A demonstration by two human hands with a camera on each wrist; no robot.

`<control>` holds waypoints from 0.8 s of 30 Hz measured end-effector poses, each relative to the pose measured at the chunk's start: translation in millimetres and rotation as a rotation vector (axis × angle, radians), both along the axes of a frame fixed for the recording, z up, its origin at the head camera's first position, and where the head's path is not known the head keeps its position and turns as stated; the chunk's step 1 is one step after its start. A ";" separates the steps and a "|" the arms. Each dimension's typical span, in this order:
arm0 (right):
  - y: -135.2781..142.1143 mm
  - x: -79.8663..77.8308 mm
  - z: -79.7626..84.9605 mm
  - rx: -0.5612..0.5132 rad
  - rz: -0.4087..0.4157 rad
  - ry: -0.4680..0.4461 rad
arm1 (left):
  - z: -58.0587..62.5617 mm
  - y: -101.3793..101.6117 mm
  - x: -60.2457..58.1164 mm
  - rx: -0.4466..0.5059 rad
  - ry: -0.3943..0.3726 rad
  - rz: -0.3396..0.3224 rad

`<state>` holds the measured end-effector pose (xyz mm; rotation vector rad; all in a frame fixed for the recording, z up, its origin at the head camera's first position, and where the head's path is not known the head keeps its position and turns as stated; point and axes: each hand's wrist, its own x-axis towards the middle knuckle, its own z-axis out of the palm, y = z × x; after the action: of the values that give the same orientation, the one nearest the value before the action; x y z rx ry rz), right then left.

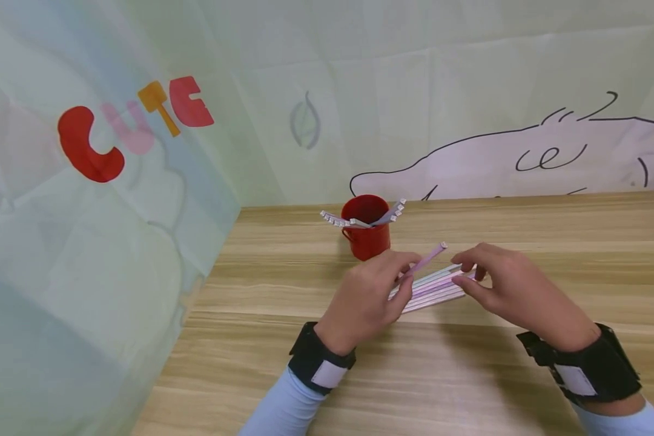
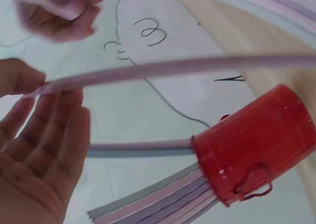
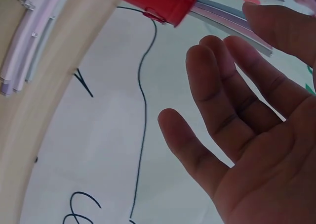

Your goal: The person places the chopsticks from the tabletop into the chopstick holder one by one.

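Observation:
My left hand [image 1: 367,297] pinches one end of a slim pinkish-purple stick [image 1: 432,255] between thumb and fingers, its pale tip pointing up and right. In the left wrist view, this stick [image 2: 197,64] stretches across the frame above the bucket. My right hand [image 1: 518,290] hovers at the right end of a row of pastel sticks [image 1: 436,293] on the table. Its fingers [image 3: 202,80] are loosely bent and hold nothing in the right wrist view. Behind the left hand stands a small red bucket [image 1: 369,243], with several sticks [image 2: 158,194] fanning out over its rim.
The wooden table [image 1: 251,345] reaches back to a pale printed sheet [image 1: 327,72] with a line drawing. Another sheet side on the left carries coloured letters [image 1: 91,145]. Black straps [image 1: 323,358] circle both wrists.

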<state>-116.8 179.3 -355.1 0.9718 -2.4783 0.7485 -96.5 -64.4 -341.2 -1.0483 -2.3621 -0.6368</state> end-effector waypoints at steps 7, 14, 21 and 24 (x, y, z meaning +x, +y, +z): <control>-1.8 -7.2 -13.6 0.041 -0.007 -0.120 | 10.4 -7.3 0.7 0.142 0.154 -0.019; -3.2 -9.7 -20.4 0.077 -0.042 -0.203 | 16.8 -13.0 0.5 0.264 0.295 -0.034; -3.2 -12.1 -26.4 0.122 -0.046 -0.292 | 22.9 -18.5 1.5 0.380 0.432 -0.001; -2.5 -13.0 -29.9 0.134 -0.041 -0.312 | 24.5 -20.3 1.4 0.398 0.463 0.022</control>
<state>-129.7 176.8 -385.0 0.9044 -2.8401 0.7804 -95.2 -84.7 -316.7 -0.8751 -1.7561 -0.7273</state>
